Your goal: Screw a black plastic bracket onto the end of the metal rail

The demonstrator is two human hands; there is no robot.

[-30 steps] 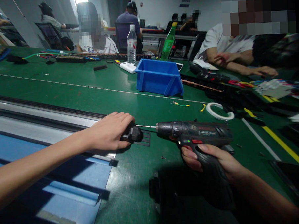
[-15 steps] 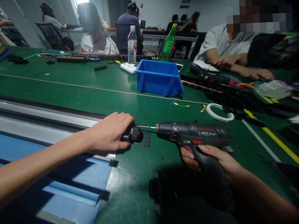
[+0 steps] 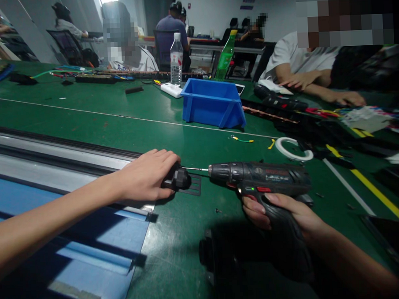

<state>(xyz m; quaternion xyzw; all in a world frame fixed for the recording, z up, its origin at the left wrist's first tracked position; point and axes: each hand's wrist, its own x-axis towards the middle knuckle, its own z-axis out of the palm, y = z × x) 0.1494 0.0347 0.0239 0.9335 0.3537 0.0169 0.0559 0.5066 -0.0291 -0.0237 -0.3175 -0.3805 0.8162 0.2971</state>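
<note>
My left hand presses down on a small black part with a flat slotted plate, at the end of a long aluminium rail on the green table. My right hand grips the handle of a dark cordless drill. The drill lies level, and its thin bit points left and touches the black part. A green light shows on the drill body.
A blue bin stands beyond the drill, with a water bottle and a green bottle behind it. A white tape ring lies to the right. Other people sit at the far and right sides. A blue panel lies near left.
</note>
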